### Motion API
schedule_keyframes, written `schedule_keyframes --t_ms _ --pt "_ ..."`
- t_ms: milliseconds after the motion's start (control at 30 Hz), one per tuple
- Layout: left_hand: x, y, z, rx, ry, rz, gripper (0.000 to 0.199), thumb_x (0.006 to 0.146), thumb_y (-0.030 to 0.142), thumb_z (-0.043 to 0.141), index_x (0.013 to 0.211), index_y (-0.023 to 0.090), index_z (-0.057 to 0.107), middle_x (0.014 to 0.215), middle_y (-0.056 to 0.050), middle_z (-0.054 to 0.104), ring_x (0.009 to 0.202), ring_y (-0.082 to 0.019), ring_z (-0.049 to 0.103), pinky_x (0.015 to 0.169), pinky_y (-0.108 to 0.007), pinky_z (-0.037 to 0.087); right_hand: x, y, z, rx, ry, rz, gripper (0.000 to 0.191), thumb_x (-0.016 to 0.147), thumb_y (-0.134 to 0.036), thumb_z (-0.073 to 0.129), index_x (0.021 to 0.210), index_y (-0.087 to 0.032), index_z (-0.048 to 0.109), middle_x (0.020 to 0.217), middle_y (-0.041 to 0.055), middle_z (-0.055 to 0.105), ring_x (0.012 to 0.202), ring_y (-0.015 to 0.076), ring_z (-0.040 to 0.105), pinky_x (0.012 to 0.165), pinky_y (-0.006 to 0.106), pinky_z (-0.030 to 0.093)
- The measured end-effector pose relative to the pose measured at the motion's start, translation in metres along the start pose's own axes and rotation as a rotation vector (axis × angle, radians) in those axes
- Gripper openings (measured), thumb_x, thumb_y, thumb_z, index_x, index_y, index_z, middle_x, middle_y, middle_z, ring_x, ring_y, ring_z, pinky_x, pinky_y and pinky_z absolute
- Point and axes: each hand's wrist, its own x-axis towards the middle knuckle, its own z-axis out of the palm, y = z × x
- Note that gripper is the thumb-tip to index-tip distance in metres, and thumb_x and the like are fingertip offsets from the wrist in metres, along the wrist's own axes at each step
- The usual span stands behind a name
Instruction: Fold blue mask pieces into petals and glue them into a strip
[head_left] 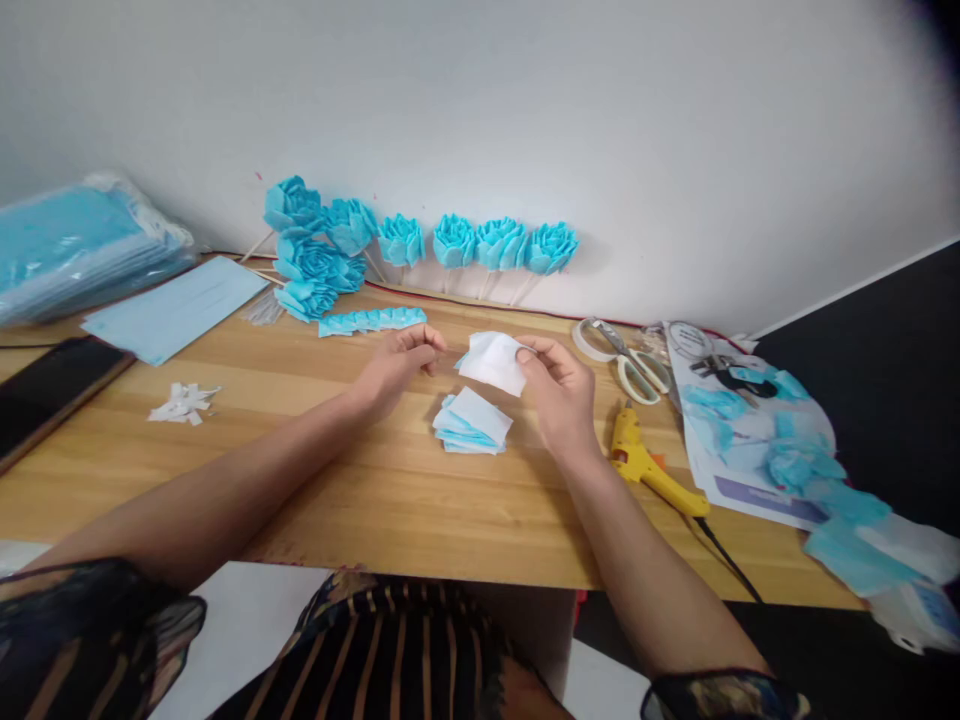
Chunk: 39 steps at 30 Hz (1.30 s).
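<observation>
Between the thumb and fingers of my right hand (pixel 559 390) is a small white fabric piece (pixel 493 362), with a bit of light blue showing at its left edge. Just below it, a small stack of blue and white fabric pieces (pixel 471 425) lies on the wooden table (pixel 375 510). My left hand (pixel 401 365) hovers to the left of the held piece, its fingers curled in a pinch. Whatever the left fingertips hold, if anything, is too small to make out. A row of folded blue petals (pixel 373 320) rests behind my left hand.
Blue fabric flowers (pixel 480 243) on sticks lean along the wall. To the right are scissors (pixel 634 365), a roll of tape (pixel 592 340), a yellow glue gun (pixel 649 465) and blue scraps (pixel 802 460). Leftward lie a phone (pixel 56 395), white strips (pixel 182 403), a blue sheet (pixel 176 308) and a plastic-wrapped pack (pixel 90 245).
</observation>
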Motion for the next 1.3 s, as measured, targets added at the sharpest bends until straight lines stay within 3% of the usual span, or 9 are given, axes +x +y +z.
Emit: schedule_keyframes --t_ms 433,733,833,967,1300 --pt "-0.002 0.006 0.003 0.007 -0.024 0.010 0.004 0.059 0.016 0.055 0.058 0.017 0.058 0.053 0.002 0.051 0.056 -0.011 0.046 0.060 -0.025 0.036 0.000 0.003 -0.001 -0.023 -0.012 -0.008 0.015 0.082 -0.032 0.067 0.092 -0.022 0.075 0.074 -0.0018 0.066 0.069 0.0136 0.057 0.065 0.026 0.047" --pt "0.000 0.001 0.001 0.021 0.001 -0.025 0.007 0.065 0.019 0.063 0.070 0.017 0.068 0.054 0.003 0.054 0.055 -0.010 0.046 0.058 -0.024 0.035 0.000 0.001 0.000 0.006 -0.008 -0.005 0.014 0.082 -0.030 0.069 0.090 -0.022 0.075 0.072 -0.0020 0.065 0.067 0.0126 0.056 0.062 0.025 0.046" --pt "0.001 0.002 0.002 0.057 0.016 -0.048 0.016 0.069 0.028 0.072 0.080 0.017 0.074 0.067 0.001 0.064 0.055 -0.009 0.046 0.058 -0.024 0.036 0.000 0.000 0.000 -0.002 -0.009 -0.008 0.014 0.082 -0.030 0.068 0.090 -0.022 0.075 0.072 -0.0020 0.065 0.067 0.0128 0.056 0.062 0.025 0.046" --pt "0.002 0.003 0.004 0.129 0.029 -0.045 0.023 0.069 0.038 0.077 0.077 0.017 0.075 0.087 -0.004 0.073 0.058 -0.008 0.048 0.059 -0.025 0.039 0.000 0.000 0.000 -0.007 -0.006 -0.004 0.013 0.082 -0.030 0.068 0.090 -0.022 0.075 0.071 -0.0021 0.065 0.067 0.0130 0.056 0.062 0.025 0.047" --pt "-0.005 0.012 0.007 0.192 0.001 -0.010 0.026 0.071 0.042 0.076 0.071 0.017 0.072 0.071 -0.001 0.067 0.061 -0.011 0.049 0.059 -0.025 0.039 -0.001 -0.001 -0.002 0.094 -0.016 -0.025 0.012 0.082 -0.030 0.071 0.091 -0.024 0.076 0.073 -0.0025 0.066 0.067 0.0123 0.057 0.061 0.024 0.046"
